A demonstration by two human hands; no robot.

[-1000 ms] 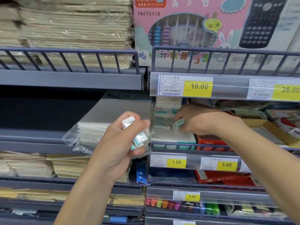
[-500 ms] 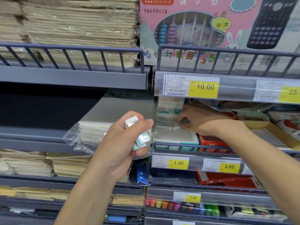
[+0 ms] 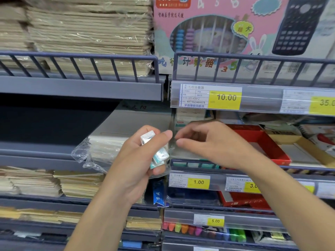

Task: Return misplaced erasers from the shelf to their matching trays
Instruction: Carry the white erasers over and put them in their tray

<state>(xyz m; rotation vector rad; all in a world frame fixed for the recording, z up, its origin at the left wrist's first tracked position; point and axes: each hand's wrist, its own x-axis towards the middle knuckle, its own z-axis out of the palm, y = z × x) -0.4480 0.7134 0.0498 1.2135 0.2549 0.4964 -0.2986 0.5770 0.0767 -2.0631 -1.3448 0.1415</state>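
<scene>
Grey steel shelving (image 3: 81, 87) fills the view in tiers, each fronted by a low rail that keeps stock from sliding off and by a clear strip for price labels. On the upper tier a pink abacus box (image 3: 208, 33) stands upright behind the rail so its printed face shows to a shopper. On the tier below, at the right, a red tray (image 3: 268, 142) lies flat with its open side up, as a display tray must to be picked from.

Just left of it, above the label marked 1.00 (image 3: 198, 182), sits the eraser tray (image 3: 188, 153), pale and partly hidden behind the hands; it appears to hold teal-banded erasers like those in hand, though blur keeps me from being sure.

The left hand (image 3: 143, 160) is raised close beside that tray, its fingers and thumb curled round a small bundle of wrapped erasers (image 3: 155, 151), which it seems to keep as a ready supply within easy reach of the other hand. The right hand (image 3: 208, 142) hovers just in front of the tray, finger and thumb drawn near each other; they appear to pinch nothing, so I judge it is reaching for the next eraser from the bundle.
</scene>
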